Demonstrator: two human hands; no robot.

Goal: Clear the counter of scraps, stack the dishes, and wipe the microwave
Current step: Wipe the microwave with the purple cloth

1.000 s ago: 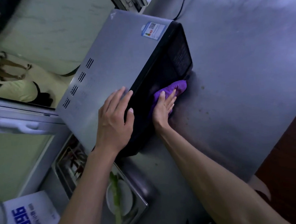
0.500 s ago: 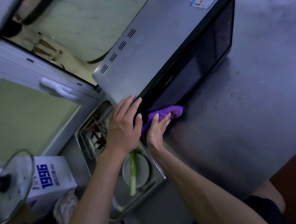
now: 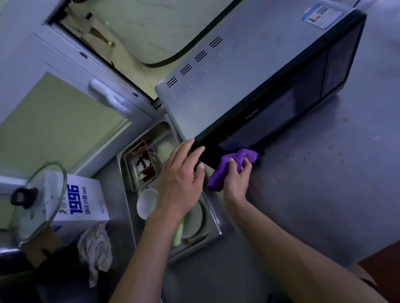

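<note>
A silver microwave (image 3: 248,73) with a black glass door stands on the steel counter (image 3: 336,178). My right hand (image 3: 237,182) grips a purple cloth (image 3: 228,167) bunched at the door's lower left corner. My left hand (image 3: 182,178) hovers flat with fingers spread, fingertips at the microwave's near corner. To the left, a steel tray (image 3: 213,230) holds a white saucer (image 3: 147,202), a plate with a green vegetable stalk (image 3: 179,232) and a small metal dish of red chili scraps (image 3: 142,166).
A white box printed 1996 (image 3: 78,203) sits left of the tray, with a glass pot lid (image 3: 37,203) leaning by it and a crumpled grey rag (image 3: 95,249) below. Small crumbs dot the counter right of the cloth. A window frame runs behind.
My right hand slid the purple cloth leftward along the door's bottom edge to its corner and now bunches it. My left hand lifted off the microwave's top edge.
</note>
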